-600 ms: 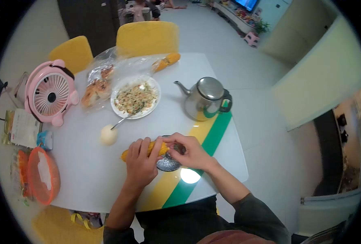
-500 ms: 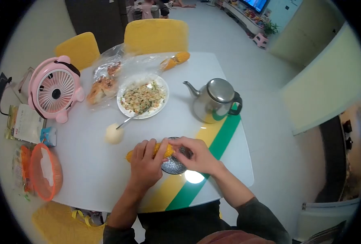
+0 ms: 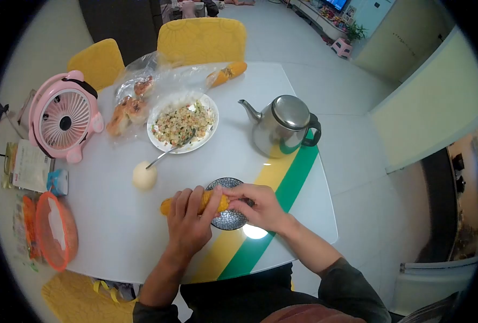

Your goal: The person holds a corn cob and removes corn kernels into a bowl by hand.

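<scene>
A yellow corn cob [image 3: 166, 206] lies crosswise in my left hand [image 3: 187, 226], whose fingers wrap over it from above. My right hand [image 3: 260, 207] is closed at the cob's right end, thumb and fingertips pressed against the kernels. Whether a loose kernel is between those fingertips is too small to tell. Directly below the cob's right end sits a small bowl [image 3: 231, 219] with a dark crackled pattern, partly covered by both hands. A round pale bun [image 3: 144, 176] rests on the table beyond my left hand.
Past the bun stands a white plate [image 3: 213, 130] of fried rice with a spoon [image 3: 166, 155]. A steel kettle [image 3: 271, 129] is at the right. Bagged bread [image 3: 126, 116] and another corn cob [image 3: 231, 72] lie at the back. A pink fan [image 3: 66, 121] and an orange basket [image 3: 72, 239] line the left.
The camera view has shifted slightly. Both hands stay on the corn cob over the bowl, with only small finger movement at its right end.
</scene>
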Demonstrator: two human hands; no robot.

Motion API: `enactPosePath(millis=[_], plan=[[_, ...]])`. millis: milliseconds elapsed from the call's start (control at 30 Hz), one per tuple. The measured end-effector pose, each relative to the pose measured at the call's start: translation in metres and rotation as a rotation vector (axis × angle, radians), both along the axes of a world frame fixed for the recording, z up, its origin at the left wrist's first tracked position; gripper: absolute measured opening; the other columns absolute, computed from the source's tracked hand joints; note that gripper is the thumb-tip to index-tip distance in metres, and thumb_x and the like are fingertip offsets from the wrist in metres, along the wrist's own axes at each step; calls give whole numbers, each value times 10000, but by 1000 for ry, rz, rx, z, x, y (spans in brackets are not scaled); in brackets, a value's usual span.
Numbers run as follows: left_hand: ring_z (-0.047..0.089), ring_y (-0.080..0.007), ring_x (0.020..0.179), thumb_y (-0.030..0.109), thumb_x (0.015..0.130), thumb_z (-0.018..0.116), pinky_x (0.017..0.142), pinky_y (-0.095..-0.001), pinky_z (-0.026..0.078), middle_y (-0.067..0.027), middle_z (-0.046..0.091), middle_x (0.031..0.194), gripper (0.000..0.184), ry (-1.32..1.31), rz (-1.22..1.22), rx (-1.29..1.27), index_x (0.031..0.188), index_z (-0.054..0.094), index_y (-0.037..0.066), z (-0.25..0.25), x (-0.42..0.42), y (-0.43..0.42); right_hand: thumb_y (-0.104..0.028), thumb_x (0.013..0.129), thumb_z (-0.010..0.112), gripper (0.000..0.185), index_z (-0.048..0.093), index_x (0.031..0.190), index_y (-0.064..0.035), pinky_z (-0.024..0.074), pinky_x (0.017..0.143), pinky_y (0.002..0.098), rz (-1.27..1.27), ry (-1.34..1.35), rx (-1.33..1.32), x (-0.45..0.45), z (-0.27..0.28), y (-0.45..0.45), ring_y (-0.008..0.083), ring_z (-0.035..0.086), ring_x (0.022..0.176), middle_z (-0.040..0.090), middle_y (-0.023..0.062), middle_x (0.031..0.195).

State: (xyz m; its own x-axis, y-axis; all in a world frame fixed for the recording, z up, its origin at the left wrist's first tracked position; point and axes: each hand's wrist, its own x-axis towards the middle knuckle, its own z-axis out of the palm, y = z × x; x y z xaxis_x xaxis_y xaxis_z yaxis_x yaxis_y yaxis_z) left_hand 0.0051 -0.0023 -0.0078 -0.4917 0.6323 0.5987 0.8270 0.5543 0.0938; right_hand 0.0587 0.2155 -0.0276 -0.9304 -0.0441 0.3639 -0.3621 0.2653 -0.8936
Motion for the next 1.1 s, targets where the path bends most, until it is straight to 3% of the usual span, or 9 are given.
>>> enactPosePath(millis=[167,267,500,700,800,900,1000,1100], plan=[[570,-326,1124,258,935,710,977,-505,501,-130,614,1226,474,12,-6,-17,1385,724,110,-2,1,-5,-33,964,793,358,730,1316,-13,590,773,310,-4,73,46,0,1,-1,213,763,869,780,146,1028],[542,-354,1177,260,858,785,1022,-517,461,-114,602,1287,565,0,14,-17,1399,715,111,-5,2,-8,-26,964,792,333,737,1291,-3,591,746,294,-35,44,6,3,1,-7,189,762,847,782,148,1008],[535,-353,1191,255,849,788,1040,-498,451,-120,593,1294,603,-10,11,-7,1427,700,107,-6,5,-11,-43,924,842,207,802,1123,-1,570,632,272,-182,115,71,6,-1,-13,146,740,723,813,127,956],[541,-358,1194,245,847,797,1033,-491,461,-126,596,1297,626,-47,30,23,1449,683,116,-7,3,-7,-59,911,856,182,812,1080,-10,535,572,266,-191,193,68,5,-7,-14,140,712,666,813,129,934],[550,-353,1187,248,869,780,1022,-491,470,-132,600,1287,596,-43,46,19,1443,685,116,-9,3,-6,-49,914,847,173,807,1078,-16,529,568,265,-202,178,94,7,-2,-16,139,704,654,804,125,908],[563,-344,1163,264,926,731,1005,-491,485,-140,607,1265,526,-29,51,3,1425,694,104,-5,4,-4,-20,923,828,158,805,1076,13,599,680,260,-171,66,98,11,8,-15,147,768,773,817,123,945],[566,-346,1162,262,914,737,1007,-491,487,-137,610,1262,546,-26,49,2,1438,689,117,-4,3,-3,-55,921,825,136,789,1050,-30,522,568,271,-191,128,66,8,6,-18,144,683,627,782,95,858],[570,-343,1162,244,902,745,1011,-483,484,-129,612,1255,553,12,53,6,1441,687,134,-9,2,-4,-33,889,825,128,794,1011,-12,590,657,259,-220,81,158,10,9,-16,130,744,734,802,98,906]])
